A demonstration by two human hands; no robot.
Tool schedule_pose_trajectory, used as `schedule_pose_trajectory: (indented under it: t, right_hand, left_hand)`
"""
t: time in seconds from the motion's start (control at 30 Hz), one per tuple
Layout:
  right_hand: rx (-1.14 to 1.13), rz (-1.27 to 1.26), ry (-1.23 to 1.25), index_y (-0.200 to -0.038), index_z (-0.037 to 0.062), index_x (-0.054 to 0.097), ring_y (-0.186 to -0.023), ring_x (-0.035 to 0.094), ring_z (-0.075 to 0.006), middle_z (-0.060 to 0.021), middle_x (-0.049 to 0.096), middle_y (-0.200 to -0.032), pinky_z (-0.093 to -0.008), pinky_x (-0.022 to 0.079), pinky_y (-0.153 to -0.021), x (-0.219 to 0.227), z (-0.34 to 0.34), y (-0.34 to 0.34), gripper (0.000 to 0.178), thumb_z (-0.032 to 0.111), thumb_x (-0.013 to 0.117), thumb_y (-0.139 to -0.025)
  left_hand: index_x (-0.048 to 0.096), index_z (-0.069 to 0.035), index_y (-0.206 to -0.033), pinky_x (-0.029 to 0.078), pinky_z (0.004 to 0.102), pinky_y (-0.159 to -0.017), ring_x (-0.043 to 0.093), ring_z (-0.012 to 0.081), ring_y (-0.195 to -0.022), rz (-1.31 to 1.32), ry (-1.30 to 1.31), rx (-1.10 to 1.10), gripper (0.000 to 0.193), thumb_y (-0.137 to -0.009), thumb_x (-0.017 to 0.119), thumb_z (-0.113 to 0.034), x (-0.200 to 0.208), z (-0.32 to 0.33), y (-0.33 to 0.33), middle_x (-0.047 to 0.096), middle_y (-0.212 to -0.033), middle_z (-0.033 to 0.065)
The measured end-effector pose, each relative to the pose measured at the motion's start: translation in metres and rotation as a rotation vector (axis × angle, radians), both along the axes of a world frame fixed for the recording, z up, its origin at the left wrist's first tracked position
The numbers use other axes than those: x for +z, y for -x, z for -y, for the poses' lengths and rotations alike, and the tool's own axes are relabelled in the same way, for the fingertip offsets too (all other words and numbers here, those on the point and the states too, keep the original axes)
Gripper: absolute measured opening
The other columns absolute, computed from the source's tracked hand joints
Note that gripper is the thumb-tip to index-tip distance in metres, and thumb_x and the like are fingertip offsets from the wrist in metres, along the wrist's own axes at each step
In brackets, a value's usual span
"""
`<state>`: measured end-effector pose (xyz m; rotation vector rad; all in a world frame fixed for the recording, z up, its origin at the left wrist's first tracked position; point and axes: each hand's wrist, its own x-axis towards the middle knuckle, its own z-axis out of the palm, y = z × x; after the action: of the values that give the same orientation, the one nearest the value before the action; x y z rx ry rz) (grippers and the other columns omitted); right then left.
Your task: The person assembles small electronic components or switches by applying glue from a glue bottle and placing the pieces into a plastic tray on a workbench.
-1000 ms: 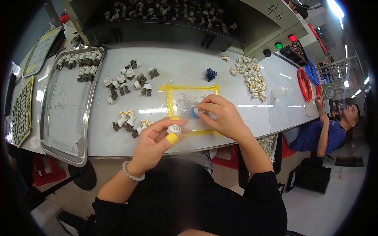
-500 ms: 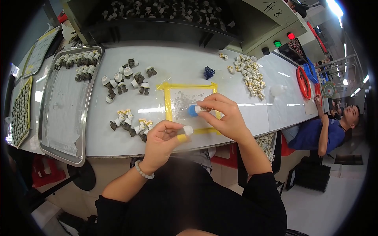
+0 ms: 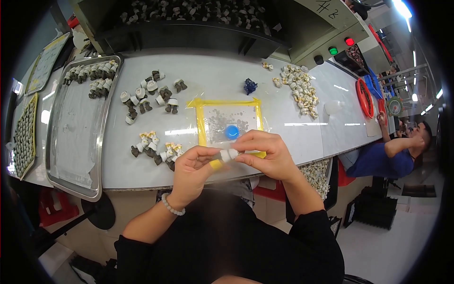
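In front of me, my left hand (image 3: 191, 171) pinches a white figurine body part (image 3: 225, 155), a strip of yellow on its thumb. My right hand (image 3: 270, 154) grips a small white-and-gold figurine piece (image 3: 233, 153) at its fingertips, and the two pieces meet end to end. Fingers hide most of both. Beyond them a round blue cap (image 3: 231, 132) sits inside a yellow tape frame (image 3: 201, 124) stuck on the table. Joined white figures with gold tops (image 3: 150, 142) stand left of my left hand. White bodies with dark feet (image 3: 148, 92) lie farther back.
A metal tray (image 3: 100, 156) with rows of bodies stands at left. Loose white-and-gold pieces (image 3: 302, 92) are heaped at right, near a dark blue lump (image 3: 250, 86). A machine (image 3: 198, 40) spans the back. Another person in blue (image 3: 378, 158) sits at far right.
My right hand has moved toward me from the blue cap, bringing its small piece against the part in my left hand. The cap is now uncovered. The other person has raised an arm.
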<state>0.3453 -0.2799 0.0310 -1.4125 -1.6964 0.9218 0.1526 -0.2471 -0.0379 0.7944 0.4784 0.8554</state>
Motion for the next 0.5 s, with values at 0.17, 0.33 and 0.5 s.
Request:
schedule_pose_trajectory:
  t: [0.17, 0.33, 0.5]
  right_hand:
    - [0.03, -0.068, 0.057, -0.099, -0.0005, 0.069, -0.082, 0.063, -0.0179, -0.0094, 0.067, -0.089, -0.0272, 0.048, -0.072, -0.008, 0.004, 0.0, 0.024, 0.0, 0.07, -0.074]
    - [0.074, -0.153, 0.071, -0.099, -0.0004, 0.069, -0.081, 0.062, -0.0177, -0.0095, 0.067, -0.09, -0.0266, 0.048, -0.071, -0.016, 0.007, -0.012, 0.023, 0.002, 0.069, -0.076]
    - [-0.217, 0.156, 0.034, -0.094, 0.0006, 0.069, -0.081, 0.061, -0.017, -0.0086, 0.066, -0.09, -0.0279, 0.048, -0.071, -0.007, 0.003, -0.06, 0.017, 0.004, 0.067, -0.078]
  left_hand:
    - [0.054, 0.005, -0.104, 0.057, 0.0352, -0.076, 0.067, 0.0254, -0.082, -0.02, -0.038, 0.001, 0.017, -0.087, 0.058, 0.004, -0.008, 0.004, 0.003, 0.064, -0.102, 0.0191]
    - [0.055, 0.005, -0.105, 0.055, 0.0326, -0.079, 0.066, 0.0243, -0.086, -0.08, -0.041, -0.057, 0.019, -0.087, 0.058, 0.005, 0.0, 0.003, 0.005, 0.064, -0.1, 0.0175]
    - [0.061, 0.004, -0.1, 0.051, 0.033, -0.072, 0.061, 0.0244, -0.083, -0.584, -0.946, 0.051, 0.03, -0.07, 0.068, 0.004, 0.012, 0.007, 0.033, 0.061, -0.093, 0.0133]
